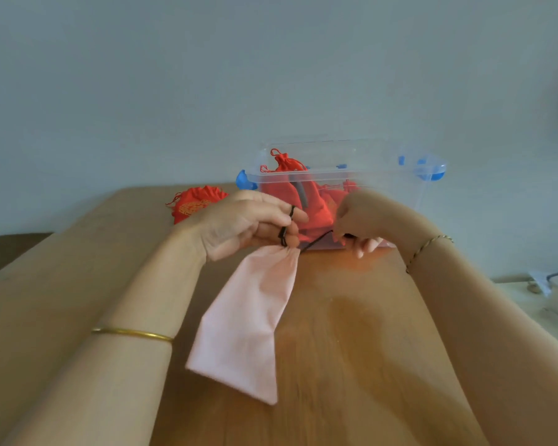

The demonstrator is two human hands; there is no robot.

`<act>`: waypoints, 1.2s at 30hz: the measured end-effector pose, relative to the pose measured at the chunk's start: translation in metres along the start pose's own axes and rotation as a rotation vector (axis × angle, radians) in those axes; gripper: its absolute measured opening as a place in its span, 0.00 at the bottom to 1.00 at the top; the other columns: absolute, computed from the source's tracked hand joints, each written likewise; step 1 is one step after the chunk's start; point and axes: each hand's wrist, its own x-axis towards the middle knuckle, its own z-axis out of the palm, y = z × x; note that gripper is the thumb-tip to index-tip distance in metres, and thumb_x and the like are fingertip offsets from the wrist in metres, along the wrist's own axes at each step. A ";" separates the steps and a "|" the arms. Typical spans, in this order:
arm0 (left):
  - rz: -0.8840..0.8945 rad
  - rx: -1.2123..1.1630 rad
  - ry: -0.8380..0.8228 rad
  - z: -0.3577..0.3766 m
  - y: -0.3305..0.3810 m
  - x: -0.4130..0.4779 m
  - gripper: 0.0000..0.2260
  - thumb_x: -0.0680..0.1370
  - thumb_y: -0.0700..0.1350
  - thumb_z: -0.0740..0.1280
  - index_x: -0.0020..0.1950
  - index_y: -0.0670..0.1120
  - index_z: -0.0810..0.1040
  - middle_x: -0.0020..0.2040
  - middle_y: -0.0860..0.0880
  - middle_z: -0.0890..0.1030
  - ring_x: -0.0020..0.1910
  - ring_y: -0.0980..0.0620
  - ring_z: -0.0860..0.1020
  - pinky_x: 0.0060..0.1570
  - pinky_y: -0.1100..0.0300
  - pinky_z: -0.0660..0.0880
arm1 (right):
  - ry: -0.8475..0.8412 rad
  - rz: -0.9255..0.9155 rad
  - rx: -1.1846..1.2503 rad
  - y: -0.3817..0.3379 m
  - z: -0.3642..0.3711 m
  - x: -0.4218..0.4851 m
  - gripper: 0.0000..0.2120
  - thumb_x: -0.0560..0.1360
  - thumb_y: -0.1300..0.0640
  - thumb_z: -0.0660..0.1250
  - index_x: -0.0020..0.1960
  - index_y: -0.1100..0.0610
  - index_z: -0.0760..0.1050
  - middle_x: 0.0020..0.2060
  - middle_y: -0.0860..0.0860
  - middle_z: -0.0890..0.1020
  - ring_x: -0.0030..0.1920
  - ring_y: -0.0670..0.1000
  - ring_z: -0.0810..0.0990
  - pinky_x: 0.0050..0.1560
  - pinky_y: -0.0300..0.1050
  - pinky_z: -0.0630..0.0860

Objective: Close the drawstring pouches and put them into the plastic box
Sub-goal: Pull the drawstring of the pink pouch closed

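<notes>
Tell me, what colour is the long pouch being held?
The pouch is pale pink, with a black drawstring, seen in the head view.

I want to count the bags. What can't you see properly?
Head view:
- Red pouches in the plastic box: piled, left hand and right hand cover the lower ones; no count.
- Loose red pouch: left hand hides part.
- How the right hand grips the black cord: hidden under the hand.
</notes>
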 end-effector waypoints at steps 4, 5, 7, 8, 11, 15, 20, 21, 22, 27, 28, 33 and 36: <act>-0.120 0.026 -0.001 0.003 -0.004 0.001 0.11 0.76 0.30 0.60 0.54 0.36 0.77 0.34 0.46 0.80 0.33 0.52 0.81 0.38 0.63 0.78 | 0.075 -0.096 0.109 -0.010 -0.005 -0.005 0.08 0.68 0.68 0.57 0.34 0.64 0.74 0.31 0.63 0.81 0.26 0.56 0.76 0.27 0.39 0.72; -0.146 0.035 0.008 0.003 -0.005 0.001 0.10 0.75 0.31 0.61 0.54 0.37 0.77 0.34 0.45 0.80 0.32 0.52 0.81 0.38 0.63 0.78 | 0.085 -0.121 0.144 -0.012 -0.006 -0.007 0.07 0.69 0.68 0.57 0.34 0.63 0.72 0.30 0.62 0.81 0.27 0.56 0.77 0.28 0.40 0.73; -0.184 0.063 0.013 0.003 -0.008 0.002 0.09 0.75 0.32 0.63 0.55 0.37 0.77 0.32 0.44 0.80 0.30 0.53 0.80 0.36 0.63 0.77 | 0.082 -0.160 0.226 -0.015 -0.007 -0.011 0.07 0.71 0.67 0.58 0.35 0.62 0.70 0.29 0.59 0.80 0.28 0.56 0.78 0.31 0.42 0.75; -0.196 0.073 0.006 0.004 -0.009 0.002 0.09 0.75 0.32 0.63 0.55 0.37 0.77 0.30 0.44 0.79 0.29 0.53 0.79 0.35 0.64 0.77 | 0.076 -0.174 0.260 -0.017 -0.007 -0.012 0.06 0.72 0.67 0.59 0.37 0.62 0.71 0.30 0.58 0.79 0.28 0.55 0.79 0.32 0.43 0.76; -0.192 0.138 0.005 0.006 -0.011 0.004 0.12 0.75 0.37 0.67 0.56 0.34 0.77 0.26 0.47 0.76 0.26 0.56 0.74 0.31 0.67 0.73 | 0.061 -0.204 0.342 -0.022 -0.007 -0.015 0.05 0.72 0.66 0.60 0.39 0.61 0.72 0.33 0.59 0.81 0.32 0.56 0.80 0.35 0.44 0.78; -0.180 0.239 0.040 0.008 -0.017 0.010 0.18 0.73 0.43 0.70 0.57 0.30 0.76 0.22 0.51 0.70 0.28 0.54 0.67 0.32 0.67 0.66 | 0.047 -0.258 0.474 -0.028 -0.004 -0.018 0.06 0.75 0.63 0.62 0.40 0.62 0.75 0.36 0.61 0.82 0.30 0.53 0.80 0.30 0.39 0.77; -0.180 0.157 0.008 0.009 -0.016 0.010 0.14 0.77 0.39 0.64 0.34 0.45 0.84 0.43 0.40 0.74 0.37 0.49 0.67 0.29 0.69 0.68 | -0.060 -0.314 0.813 -0.032 -0.001 -0.022 0.07 0.77 0.58 0.62 0.46 0.60 0.77 0.35 0.54 0.81 0.27 0.47 0.79 0.33 0.40 0.76; -0.183 0.132 -0.002 0.009 -0.016 0.011 0.16 0.78 0.39 0.62 0.34 0.46 0.84 0.45 0.39 0.73 0.36 0.51 0.67 0.28 0.69 0.67 | -0.076 -0.316 0.855 -0.032 -0.002 -0.022 0.06 0.78 0.58 0.62 0.48 0.60 0.76 0.36 0.54 0.81 0.28 0.47 0.80 0.32 0.40 0.76; -0.187 0.105 -0.012 0.008 -0.015 0.010 0.16 0.79 0.40 0.61 0.36 0.46 0.84 0.45 0.39 0.73 0.35 0.52 0.66 0.27 0.69 0.67 | -0.085 -0.321 0.867 -0.032 -0.003 -0.023 0.05 0.77 0.59 0.62 0.50 0.59 0.75 0.37 0.54 0.81 0.29 0.48 0.81 0.32 0.40 0.77; -0.157 0.013 -0.040 0.005 -0.015 0.008 0.14 0.82 0.42 0.56 0.46 0.39 0.80 0.48 0.40 0.71 0.26 0.57 0.68 0.60 0.52 0.72 | -0.059 -0.367 0.503 -0.030 -0.007 -0.025 0.08 0.74 0.68 0.60 0.46 0.61 0.77 0.37 0.55 0.79 0.34 0.47 0.78 0.41 0.42 0.79; -0.154 -0.003 -0.052 0.003 -0.016 0.009 0.15 0.82 0.42 0.55 0.46 0.39 0.79 0.48 0.39 0.71 0.25 0.57 0.68 0.67 0.46 0.65 | -0.061 -0.371 0.446 -0.031 -0.007 -0.026 0.08 0.74 0.68 0.61 0.47 0.62 0.78 0.36 0.55 0.79 0.34 0.47 0.77 0.40 0.39 0.79; -0.148 -0.059 -0.003 0.004 -0.014 0.010 0.13 0.82 0.44 0.55 0.44 0.41 0.75 0.39 0.43 0.74 0.28 0.55 0.68 0.37 0.64 0.73 | 0.013 -0.403 0.185 -0.033 -0.003 -0.023 0.05 0.68 0.64 0.67 0.42 0.62 0.81 0.37 0.65 0.80 0.32 0.50 0.74 0.38 0.48 0.78; -0.155 -0.091 0.036 0.003 -0.014 0.009 0.12 0.82 0.44 0.55 0.43 0.42 0.73 0.38 0.45 0.72 0.30 0.54 0.67 0.28 0.68 0.70 | 0.093 -0.420 0.166 -0.034 0.000 -0.023 0.02 0.66 0.64 0.70 0.35 0.62 0.80 0.31 0.62 0.79 0.30 0.51 0.72 0.32 0.43 0.72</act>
